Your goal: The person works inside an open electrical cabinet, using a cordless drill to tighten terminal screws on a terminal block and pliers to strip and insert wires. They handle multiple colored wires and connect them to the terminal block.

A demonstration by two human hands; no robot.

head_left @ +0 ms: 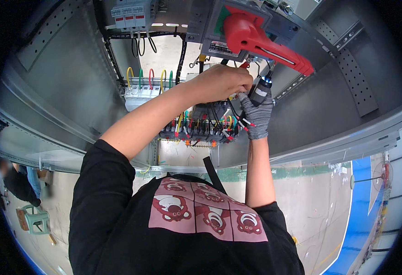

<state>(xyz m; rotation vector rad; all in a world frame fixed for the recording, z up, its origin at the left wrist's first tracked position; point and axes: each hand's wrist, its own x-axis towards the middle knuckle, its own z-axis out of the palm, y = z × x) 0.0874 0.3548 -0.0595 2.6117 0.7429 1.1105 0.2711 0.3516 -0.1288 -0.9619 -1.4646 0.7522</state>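
Note:
My right hand [257, 117], in a grey knitted glove, is wrapped round a black power screwdriver [259, 91]. A bluish light glows at the tool's head, and its thin shaft points up under the big red rotary handle [256, 39] of a switch. Bare, my left hand [224, 83] reaches across just beside the tool, close below the switch body [219, 47]. Its fingers are closed together near the gloved thumb; what they hold, if anything, is hidden. Black wires with red-marked ends [232, 134] hang below both hands.
Grey metal cabinet walls [61, 78] surround the work on both sides. Fuse holders [130, 17] sit at the top left. Yellow, green and red wires loop from white breakers [139, 97]. At the far left, another person [19, 183] is near a green stool [38, 220].

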